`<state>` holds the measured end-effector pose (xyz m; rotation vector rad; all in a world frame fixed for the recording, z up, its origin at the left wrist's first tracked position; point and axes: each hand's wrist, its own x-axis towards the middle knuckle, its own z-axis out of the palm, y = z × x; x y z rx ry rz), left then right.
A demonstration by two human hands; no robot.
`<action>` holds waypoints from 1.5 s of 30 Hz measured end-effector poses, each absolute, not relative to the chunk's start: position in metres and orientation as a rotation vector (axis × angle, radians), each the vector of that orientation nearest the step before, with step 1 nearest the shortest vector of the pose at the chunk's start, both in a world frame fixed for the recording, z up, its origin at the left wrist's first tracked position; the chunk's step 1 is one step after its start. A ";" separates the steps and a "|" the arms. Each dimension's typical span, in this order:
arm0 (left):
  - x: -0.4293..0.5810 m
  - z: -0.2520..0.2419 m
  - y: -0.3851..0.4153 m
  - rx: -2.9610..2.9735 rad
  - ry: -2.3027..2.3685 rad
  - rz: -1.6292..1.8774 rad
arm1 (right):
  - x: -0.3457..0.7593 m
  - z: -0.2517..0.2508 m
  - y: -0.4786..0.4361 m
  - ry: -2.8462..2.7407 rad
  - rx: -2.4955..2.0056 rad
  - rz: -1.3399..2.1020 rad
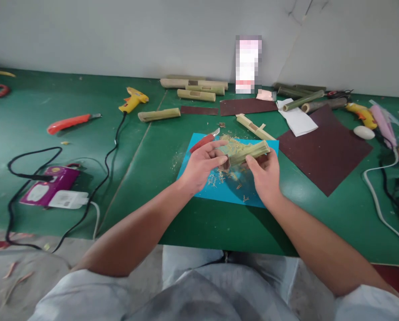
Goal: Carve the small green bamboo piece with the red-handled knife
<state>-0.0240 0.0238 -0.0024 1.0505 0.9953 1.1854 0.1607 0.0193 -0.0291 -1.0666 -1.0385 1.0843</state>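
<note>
Over the blue sheet point(206, 189), my right hand point(266, 171) is closed around a short length of split bamboo point(248, 154), thumb along its near side. My left hand point(204, 162) is at the bamboo's left end, its fingers pinching a small dark brown piece of sandpaper point(224, 165) against it. Most of that piece is hidden by the fingers. A red utility knife point(202, 141) with its blade out lies just beyond my left hand. Pale bamboo shavings point(234, 145) are scattered on the blue sheet around the work.
Another bamboo piece point(254, 127) with a cut notch lies beyond my hands. Several more bamboo lengths point(195, 95) rest near the wall. Brown sandpaper sheets point(326, 151) spread at right. At left are a yellow glue gun point(132, 101), an orange cutter point(68, 124) and a purple power strip point(52, 187) with cords.
</note>
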 end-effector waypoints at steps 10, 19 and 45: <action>-0.035 0.000 0.037 0.936 1.122 1.389 | 0.173 -0.016 0.017 -1.207 -1.201 1.073; -0.040 0.000 0.043 0.999 1.190 1.455 | 0.188 -0.008 0.030 -1.336 -1.360 1.518; -0.012 -0.013 0.009 1.643 1.303 1.246 | 0.181 -0.018 0.035 -1.075 -1.167 1.808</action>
